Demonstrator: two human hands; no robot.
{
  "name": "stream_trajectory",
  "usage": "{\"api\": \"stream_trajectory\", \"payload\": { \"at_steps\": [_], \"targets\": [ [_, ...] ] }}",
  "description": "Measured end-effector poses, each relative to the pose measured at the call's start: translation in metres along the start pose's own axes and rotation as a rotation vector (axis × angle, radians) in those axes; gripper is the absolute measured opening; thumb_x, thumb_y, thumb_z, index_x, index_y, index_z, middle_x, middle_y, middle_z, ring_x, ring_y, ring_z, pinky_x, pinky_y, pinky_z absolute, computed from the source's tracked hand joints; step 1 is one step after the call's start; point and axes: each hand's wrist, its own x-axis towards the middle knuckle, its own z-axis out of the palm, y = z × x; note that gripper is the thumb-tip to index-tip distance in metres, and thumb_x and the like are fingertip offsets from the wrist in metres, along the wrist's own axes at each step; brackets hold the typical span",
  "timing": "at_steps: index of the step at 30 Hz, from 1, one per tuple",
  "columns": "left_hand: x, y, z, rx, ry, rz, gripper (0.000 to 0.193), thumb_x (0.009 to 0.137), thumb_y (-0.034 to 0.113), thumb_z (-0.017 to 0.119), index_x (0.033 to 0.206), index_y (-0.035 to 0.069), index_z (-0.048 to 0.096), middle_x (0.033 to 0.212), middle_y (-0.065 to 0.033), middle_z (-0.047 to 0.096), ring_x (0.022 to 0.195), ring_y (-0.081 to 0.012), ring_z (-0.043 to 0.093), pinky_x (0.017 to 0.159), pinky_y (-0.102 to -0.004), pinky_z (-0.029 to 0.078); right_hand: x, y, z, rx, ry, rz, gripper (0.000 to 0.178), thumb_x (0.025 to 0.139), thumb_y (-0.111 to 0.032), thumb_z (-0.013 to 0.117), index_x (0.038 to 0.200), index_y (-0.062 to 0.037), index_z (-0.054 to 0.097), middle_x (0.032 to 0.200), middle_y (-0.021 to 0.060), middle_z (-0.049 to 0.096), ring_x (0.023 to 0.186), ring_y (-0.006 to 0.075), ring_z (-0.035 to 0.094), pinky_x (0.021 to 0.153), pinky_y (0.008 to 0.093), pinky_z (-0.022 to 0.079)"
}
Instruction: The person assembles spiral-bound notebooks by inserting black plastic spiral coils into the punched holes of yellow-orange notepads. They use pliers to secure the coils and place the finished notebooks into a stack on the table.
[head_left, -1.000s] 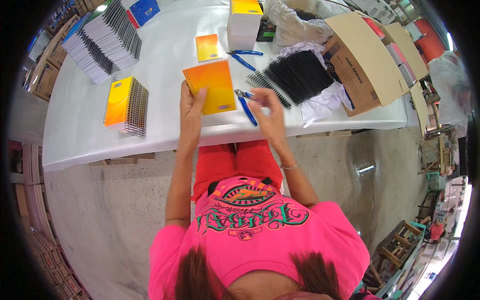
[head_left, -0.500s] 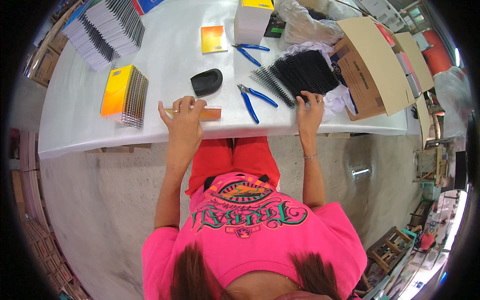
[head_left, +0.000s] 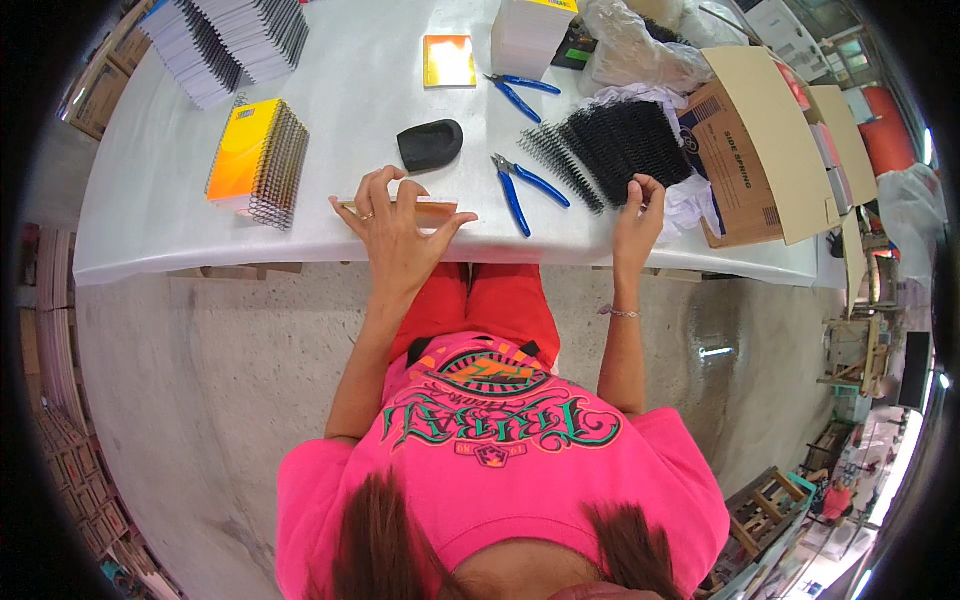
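Observation:
My left hand [head_left: 396,235] spans a small orange-covered notebook [head_left: 437,212] held on its long edge near the table's front edge, fingers over its far side and thumb stretched past its right end. At the near right corner of a pile of black plastic spiral coils [head_left: 635,140], my right hand [head_left: 638,215] is closed in a pinch. Whatever lies between those fingertips is too small to make out. Between the hands rest blue-handled cutting pliers [head_left: 520,192]. Beyond my left hand sits a black curved block [head_left: 430,146], and loose coils [head_left: 562,160] lie left of the pile.
Spiral-bound yellow-orange notebooks [head_left: 258,150] stand stacked at left, taller stacks [head_left: 235,45] behind. A single notebook [head_left: 449,62], a second pair of pliers [head_left: 522,92] and a white paper stack [head_left: 530,40] are farther back. An open cardboard box [head_left: 745,150] stands at right.
My left thumb has spread out to the right past the notebook's end. The fingers of my right hand have drawn together into a pinch, lifting slightly from the coils. The view has shifted a little.

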Motion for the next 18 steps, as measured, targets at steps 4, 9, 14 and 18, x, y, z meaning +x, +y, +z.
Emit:
{"api": "stream_trajectory", "payload": {
  "at_steps": [4,9,14,18],
  "targets": [
    [-0.001,0.0,0.003,-0.015,0.061,-0.008,0.052,0.069,0.056,0.083,0.089,0.015,0.057,0.124,-0.0042,0.046,0.127,-0.0268,0.038,0.108,-0.0737,0.005,0.001,-0.016,-0.005,0.623,-0.14,0.236,0.016,0.099,-0.013,0.062,0.111,-0.002,0.063,0.096,0.0046,0.064,0.085,0.0131,0.059,0.082,0.0272,0.048],
    [0.001,0.001,0.003,-0.002,0.045,-0.003,0.049,0.068,0.046,0.087,0.092,0.014,0.059,0.119,-0.0048,0.047,0.122,-0.0268,0.044,0.108,-0.0709,0.012,0.0,-0.045,-0.01,1.158,-0.348,0.43,0.019,0.098,-0.013,0.064,0.114,-0.0014,0.063,0.092,0.0012,0.062,0.088,0.0087,0.057,0.08,0.0228,0.046],
    [0.002,0.0,0.006,0.038,0.07,-0.001,0.047,0.07,0.047,0.085,0.092,0.014,0.058,0.112,-0.0018,0.051,0.115,-0.0263,0.047,0.104,-0.0681,0.019,-0.021,-0.095,0.01,0.738,-0.784,0.218,0.019,0.094,-0.012,0.068,0.108,-0.0009,0.064,0.094,0.0028,0.065,0.082,0.0098,0.056,0.078,0.0248,0.046],
    [0.003,-0.002,0.009,0.061,0.091,0.015,0.048,0.069,0.049,0.083,0.091,0.014,0.058,0.111,-0.0003,0.053,0.113,-0.0265,0.047,0.102,-0.0651,0.023,-0.041,-0.111,0.034,0.409,-0.962,0.124,0.021,0.091,-0.01,0.069,0.109,0.0007,0.065,0.093,0.0059,0.067,0.082,0.012,0.06,0.081,0.0268,0.048]
  ]
}}
